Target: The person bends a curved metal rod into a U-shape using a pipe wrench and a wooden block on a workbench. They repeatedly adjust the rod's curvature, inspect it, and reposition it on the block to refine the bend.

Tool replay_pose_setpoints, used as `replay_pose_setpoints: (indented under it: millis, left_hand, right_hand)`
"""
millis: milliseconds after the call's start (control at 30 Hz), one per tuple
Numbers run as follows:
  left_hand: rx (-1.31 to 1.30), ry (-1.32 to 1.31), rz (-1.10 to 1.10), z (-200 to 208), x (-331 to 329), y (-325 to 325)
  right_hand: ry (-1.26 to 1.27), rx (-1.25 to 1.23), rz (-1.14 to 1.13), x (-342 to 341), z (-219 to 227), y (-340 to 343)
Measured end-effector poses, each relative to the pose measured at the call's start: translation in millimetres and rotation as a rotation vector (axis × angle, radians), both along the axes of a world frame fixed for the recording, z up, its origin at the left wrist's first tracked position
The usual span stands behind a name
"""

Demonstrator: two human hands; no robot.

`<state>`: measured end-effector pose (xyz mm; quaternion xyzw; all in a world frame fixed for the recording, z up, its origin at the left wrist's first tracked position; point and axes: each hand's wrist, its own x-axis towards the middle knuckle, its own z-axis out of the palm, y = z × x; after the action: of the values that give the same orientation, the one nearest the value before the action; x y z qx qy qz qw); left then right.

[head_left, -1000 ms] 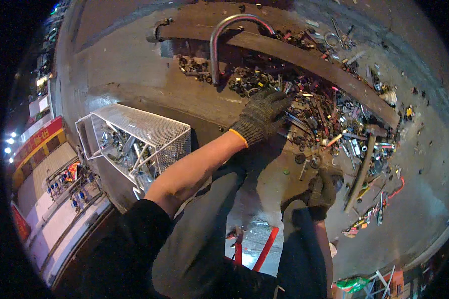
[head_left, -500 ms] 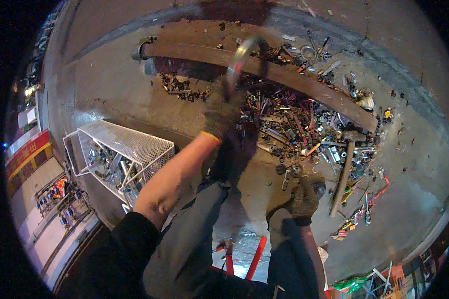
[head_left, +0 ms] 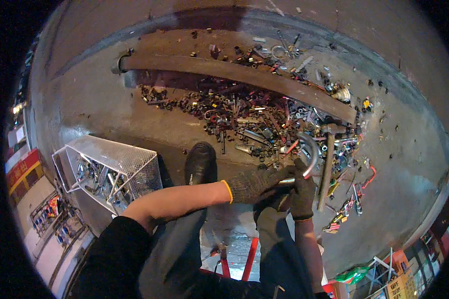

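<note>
Low in front of me, both gloved hands meet at a shiny bent metal tube (head_left: 312,152) with a hooked curve. My left hand (head_left: 258,185), in a dark knit glove with a yellow cuff, reaches across from the left and has its fingers closed at the tube's lower end. Upright beside it, my right hand (head_left: 303,197), also gloved, closes round the tube below the curve; part of its grip is hidden. A hammer (head_left: 327,172) with a wooden handle lies just right of the tube, its head among scrap metal pieces (head_left: 257,117).
A long rusty metal beam (head_left: 224,70) lies across the far side of the scrap. To the left stands a white mesh basket (head_left: 115,149) holding metal parts. My dark shoe (head_left: 201,162) is between basket and scrap. Red bars (head_left: 250,259) show between my legs.
My left hand has brought the bent tube down and to the right, from above the beam to my right hand. My right hand now grips it too. The view has shifted slightly.
</note>
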<state>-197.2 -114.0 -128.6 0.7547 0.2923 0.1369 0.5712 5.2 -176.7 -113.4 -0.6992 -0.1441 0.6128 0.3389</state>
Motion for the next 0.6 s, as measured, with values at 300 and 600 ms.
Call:
replay_pose_setpoints:
  millis: [300,600]
  left_hand:
    - [0.037,0.231,-0.097,-0.7,-65.1,15.9]
    - [0.252,0.400,-0.127,-24.7,-131.4,-13.5]
  right_hand:
    - [-0.585,0.139,0.069,85.6,68.6,13.3]
    - [-1.067,0.119,0.286,115.7,15.8,-14.6]
